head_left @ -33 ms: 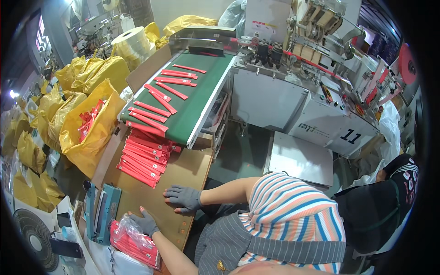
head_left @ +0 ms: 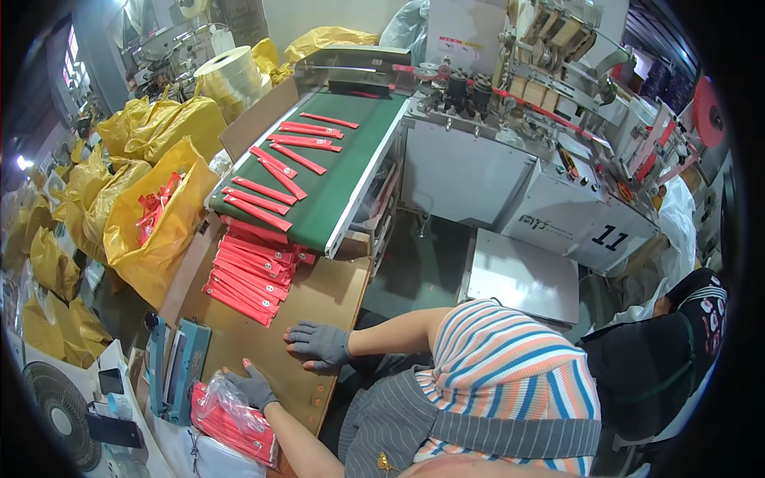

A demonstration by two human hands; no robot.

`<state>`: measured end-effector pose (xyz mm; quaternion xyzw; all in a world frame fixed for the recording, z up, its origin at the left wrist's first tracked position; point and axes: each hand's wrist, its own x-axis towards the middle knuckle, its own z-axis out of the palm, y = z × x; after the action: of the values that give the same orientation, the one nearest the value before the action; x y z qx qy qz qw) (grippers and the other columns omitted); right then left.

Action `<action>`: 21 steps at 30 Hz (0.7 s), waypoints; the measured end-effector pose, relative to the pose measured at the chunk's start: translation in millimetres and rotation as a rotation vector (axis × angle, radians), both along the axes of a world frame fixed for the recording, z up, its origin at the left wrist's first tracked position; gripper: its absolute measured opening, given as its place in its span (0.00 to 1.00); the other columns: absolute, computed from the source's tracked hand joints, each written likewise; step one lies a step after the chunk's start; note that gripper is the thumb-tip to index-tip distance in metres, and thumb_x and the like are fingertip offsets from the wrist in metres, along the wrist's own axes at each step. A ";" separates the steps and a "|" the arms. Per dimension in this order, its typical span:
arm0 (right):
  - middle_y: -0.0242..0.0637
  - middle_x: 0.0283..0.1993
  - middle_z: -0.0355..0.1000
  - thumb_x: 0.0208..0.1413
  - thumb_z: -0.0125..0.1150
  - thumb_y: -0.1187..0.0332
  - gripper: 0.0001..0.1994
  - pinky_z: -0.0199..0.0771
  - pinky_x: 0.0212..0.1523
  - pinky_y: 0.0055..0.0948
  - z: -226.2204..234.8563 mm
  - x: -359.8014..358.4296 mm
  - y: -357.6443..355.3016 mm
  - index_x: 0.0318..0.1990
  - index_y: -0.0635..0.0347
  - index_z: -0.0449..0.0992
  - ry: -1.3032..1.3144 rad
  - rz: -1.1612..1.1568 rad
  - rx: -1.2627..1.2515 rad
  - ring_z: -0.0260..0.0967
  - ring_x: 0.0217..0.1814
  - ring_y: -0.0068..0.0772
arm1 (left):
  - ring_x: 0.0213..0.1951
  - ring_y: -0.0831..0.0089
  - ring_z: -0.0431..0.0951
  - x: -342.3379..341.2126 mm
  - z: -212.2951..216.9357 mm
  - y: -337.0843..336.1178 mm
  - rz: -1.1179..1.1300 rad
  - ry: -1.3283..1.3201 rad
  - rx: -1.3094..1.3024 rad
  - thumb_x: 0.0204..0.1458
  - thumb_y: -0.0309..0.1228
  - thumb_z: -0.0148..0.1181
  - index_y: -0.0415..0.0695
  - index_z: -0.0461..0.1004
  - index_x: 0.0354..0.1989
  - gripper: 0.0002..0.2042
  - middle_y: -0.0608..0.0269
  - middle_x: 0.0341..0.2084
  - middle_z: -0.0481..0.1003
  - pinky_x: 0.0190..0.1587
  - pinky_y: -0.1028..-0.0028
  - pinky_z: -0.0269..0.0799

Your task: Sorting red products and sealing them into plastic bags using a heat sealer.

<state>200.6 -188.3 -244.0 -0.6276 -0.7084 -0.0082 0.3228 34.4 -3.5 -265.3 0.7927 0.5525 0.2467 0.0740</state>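
Observation:
My right hand, in a grey fingerless glove, lies flat on the brown tabletop with its fingers spread. Nothing is in it. Just beyond it lies a pile of slim red packets. My left hand, gloved alike, rests lower on the table with thumb and fingers apart. It is beside a clear plastic bag of red packets, and its fingertips are close to or touching the loose plastic. Further red packets lie spaced along the green conveyor belt, which ends above the pile.
A blue-green bag sealer stands left of the left hand. Nearby are a fan and a dark phone. An open yellow sack holds red packets. A white machine stands right, and a person in dark clothing is at far right.
The lowest red packet has left the end of the conveyor belt. Both my hands stay where they were.

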 end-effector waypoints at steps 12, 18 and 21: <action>0.52 0.56 0.61 0.46 0.55 0.55 0.25 0.53 0.61 0.48 -3.9 3.3 2.6 0.50 0.61 0.66 0.033 -0.015 0.031 0.56 0.61 0.55 | 0.59 0.47 0.60 4.5 0.9 -4.2 -0.029 0.023 0.041 0.53 0.52 0.49 0.34 0.57 0.59 0.35 0.39 0.58 0.59 0.60 0.58 0.56; 0.50 0.56 0.62 0.50 0.54 0.54 0.25 0.56 0.60 0.47 7.8 -1.6 4.7 0.51 0.61 0.66 0.141 -0.009 0.024 0.57 0.59 0.53 | 0.59 0.47 0.59 -1.8 4.3 -4.7 0.032 -0.006 -0.032 0.52 0.51 0.51 0.35 0.57 0.59 0.34 0.39 0.57 0.60 0.60 0.59 0.55; 0.50 0.55 0.63 0.50 0.58 0.57 0.25 0.59 0.58 0.45 52.8 12.0 5.6 0.53 0.63 0.65 0.318 -0.008 0.084 0.59 0.59 0.53 | 0.59 0.46 0.60 -5.2 2.3 -6.1 0.037 -0.063 -0.025 0.52 0.48 0.53 0.36 0.58 0.58 0.32 0.38 0.56 0.61 0.60 0.58 0.55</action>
<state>212.5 -182.6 -191.3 -0.6100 -0.6449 0.0604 0.4565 29.2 -9.5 -263.0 0.7730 0.5676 0.2662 0.0966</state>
